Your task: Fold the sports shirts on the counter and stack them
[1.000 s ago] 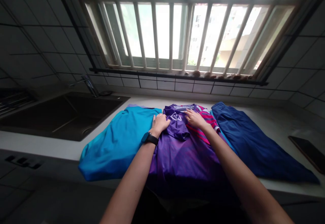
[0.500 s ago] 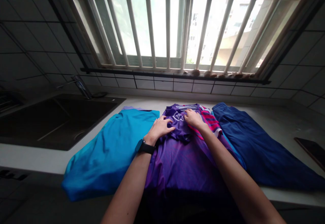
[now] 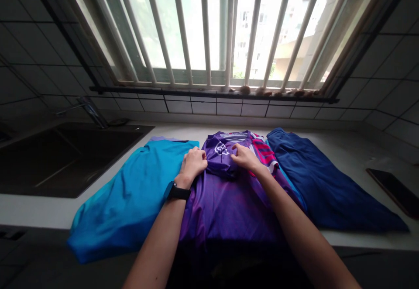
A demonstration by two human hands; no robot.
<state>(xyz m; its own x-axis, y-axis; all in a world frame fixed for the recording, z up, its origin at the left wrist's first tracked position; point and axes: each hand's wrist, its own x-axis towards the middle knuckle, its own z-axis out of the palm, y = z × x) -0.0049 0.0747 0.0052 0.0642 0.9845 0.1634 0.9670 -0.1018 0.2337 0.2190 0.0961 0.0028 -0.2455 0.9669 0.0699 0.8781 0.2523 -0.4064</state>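
Observation:
A purple jersey [image 3: 238,206] with a white emblem and pink-striped right side lies on the counter, its collar toward the window and its lower part hanging over the front edge. At its left edge is my left hand [image 3: 194,163], wearing a black watch, with fingers closed on the fabric. My right hand [image 3: 246,157] is over the chest, right of the emblem. Its fingers are curled, with a gap between thumb and forefinger and no cloth visible in it. A folded blue garment [image 3: 140,184] lies to the left, and folded navy clothing [image 3: 314,171] to the right.
A dark sink [image 3: 59,162] with a faucet [image 3: 93,112] is on the left of the white counter [image 3: 32,210]. A phone-like dark slab [image 3: 394,188] lies at the far right. Behind the counter is a barred window [image 3: 209,36] with small objects on its sill.
My left hand has moved to the jersey's left edge, and its spread fingers have closed on the fabric. My right hand's fingers have drawn back from the emblem. The view has shifted slightly right.

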